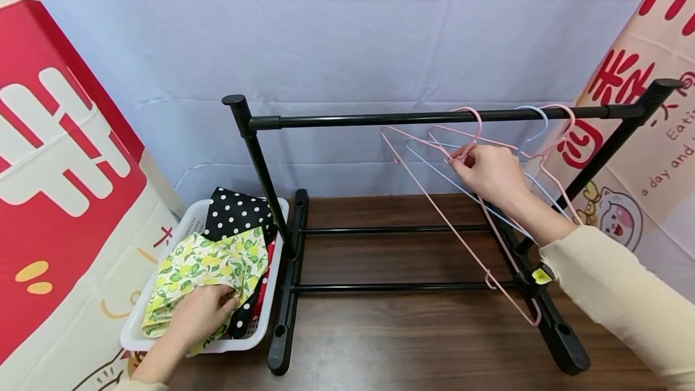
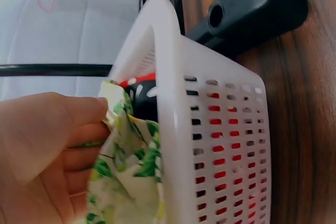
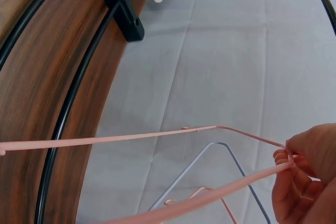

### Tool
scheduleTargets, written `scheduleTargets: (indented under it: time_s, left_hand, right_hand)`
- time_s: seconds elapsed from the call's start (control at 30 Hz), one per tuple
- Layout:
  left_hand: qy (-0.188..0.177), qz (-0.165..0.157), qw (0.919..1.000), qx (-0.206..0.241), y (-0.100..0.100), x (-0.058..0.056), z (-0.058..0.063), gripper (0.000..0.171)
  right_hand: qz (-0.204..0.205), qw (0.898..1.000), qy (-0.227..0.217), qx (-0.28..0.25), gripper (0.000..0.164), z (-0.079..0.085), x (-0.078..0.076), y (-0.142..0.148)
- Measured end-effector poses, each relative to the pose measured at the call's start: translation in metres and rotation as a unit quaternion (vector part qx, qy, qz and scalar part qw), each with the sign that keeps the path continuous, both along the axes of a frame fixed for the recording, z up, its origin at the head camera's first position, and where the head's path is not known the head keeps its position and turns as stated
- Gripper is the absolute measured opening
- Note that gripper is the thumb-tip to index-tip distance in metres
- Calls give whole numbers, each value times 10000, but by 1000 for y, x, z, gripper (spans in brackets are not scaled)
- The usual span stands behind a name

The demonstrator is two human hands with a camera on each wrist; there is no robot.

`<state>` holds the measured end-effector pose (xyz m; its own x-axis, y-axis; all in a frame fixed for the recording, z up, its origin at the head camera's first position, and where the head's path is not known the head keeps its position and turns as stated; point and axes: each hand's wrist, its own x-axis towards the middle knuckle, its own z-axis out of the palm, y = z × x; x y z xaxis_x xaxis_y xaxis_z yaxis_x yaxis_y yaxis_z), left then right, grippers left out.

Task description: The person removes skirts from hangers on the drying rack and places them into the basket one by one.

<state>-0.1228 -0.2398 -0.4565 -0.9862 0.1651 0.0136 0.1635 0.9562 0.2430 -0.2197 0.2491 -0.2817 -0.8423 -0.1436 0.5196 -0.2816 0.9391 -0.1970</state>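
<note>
My right hand [image 1: 491, 175] pinches the neck of a pink hanger [image 1: 445, 219], whose hook is over the black rail [image 1: 358, 120]. In the right wrist view, thumb and fingers of the right hand [image 3: 310, 174] meet at that neck. A blue hanger [image 1: 534, 114] and a second pink hanger [image 1: 567, 116] hang farther right on the rail. At lower left, my left hand [image 1: 201, 314] pinches the lemon-print cloth [image 1: 217, 258] in the white basket [image 1: 133, 318]. The left wrist view shows the cloth [image 2: 131, 182] gathered between thumb and fingers at the basket rim.
Black polka-dot cloth [image 1: 239, 213] and a strip of red cloth [image 1: 263, 285] lie in the basket too. The black rack's left foot [image 1: 282, 324] stands close beside the basket, its right foot [image 1: 561, 336] on the brown wooden surface [image 1: 402, 336]. Pale fabric [image 1: 347, 35] hangs behind.
</note>
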Motion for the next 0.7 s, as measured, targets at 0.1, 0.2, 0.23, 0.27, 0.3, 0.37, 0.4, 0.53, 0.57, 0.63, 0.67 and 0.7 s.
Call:
scheduleTargets:
  time_s: [0.1,0.2,0.23,0.27,0.3,0.37,0.4,0.53,0.57,0.63,0.67,0.7]
  left_hand:
    - [-194,-21,9998,-37,4,5,5,16]
    - [-344,4,9994,-74,8,9,13,15]
    - [-371,-2,9993,-92,9,11,15,15]
    - [-401,-9,9991,-103,10,12,18,15]
    - [-424,-19,9990,-100,11,13,20,16]
    - [-460,-85,9989,-25,12,13,26,17]
    - [-473,-145,9988,17,13,13,29,17]
    - [-439,-419,9980,156,15,8,41,13]
    - [-396,-497,9979,150,16,6,45,13]
    - [-264,-687,9972,133,17,3,50,14]
    - [-196,-767,9968,133,17,0,53,14]
    - [-135,-826,9964,124,18,-2,56,15]
  right_hand:
    - [-17,10000,-13,10,22,-1,1,0]
    - [-31,10000,-24,13,23,-1,1,0]
    - [-18,10000,-8,14,22,-1,1,0]
    - [-6,10000,13,23,22,-1,2,0]
    - [13,10000,49,39,22,-1,2,0]
    - [54,9999,122,49,21,-1,2,0]
    - [77,9998,161,53,21,-2,2,1]
    - [124,9995,283,45,21,-3,1,1]
    - [127,9995,301,40,21,-3,1,1]
    - [121,9994,313,45,22,-4,1,1]
    - [107,9994,316,54,23,-4,1,1]
    - [97,9994,308,75,24,-4,1,2]
